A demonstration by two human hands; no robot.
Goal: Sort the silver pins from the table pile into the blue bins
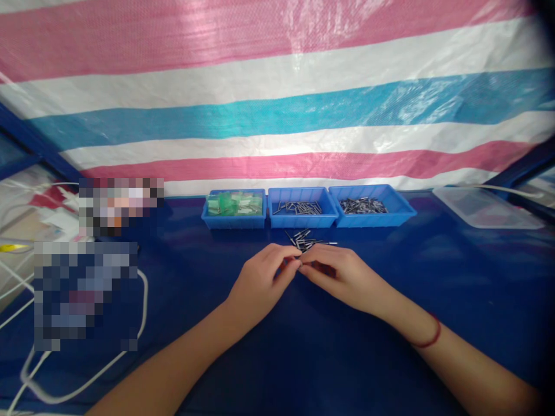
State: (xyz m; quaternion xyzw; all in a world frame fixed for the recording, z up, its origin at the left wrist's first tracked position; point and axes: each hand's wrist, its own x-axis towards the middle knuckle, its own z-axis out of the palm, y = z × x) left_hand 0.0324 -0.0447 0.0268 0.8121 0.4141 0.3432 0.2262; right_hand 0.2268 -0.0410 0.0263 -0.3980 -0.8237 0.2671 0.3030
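My left hand (264, 274) and my right hand (338, 270) meet over the blue table, fingertips pinched together. Whatever they hold between them is too small and too covered to name. Just beyond the fingers lies a loose pile of thin metal pins (303, 238), dark and silvery. Behind it three blue plastic bins stand in a row. The left bin (234, 222) holds green and clear small plastic pieces. In the middle bin (303, 220) are some metal pins, and the right bin (377, 219) contains a denser heap of them.
A clear plastic lid (485, 208) lies at the back right. White cables (145, 294) loop over the left side, beside blurred-out items. A striped plastic sheet (277, 121) hangs behind the table, between blue frame posts.
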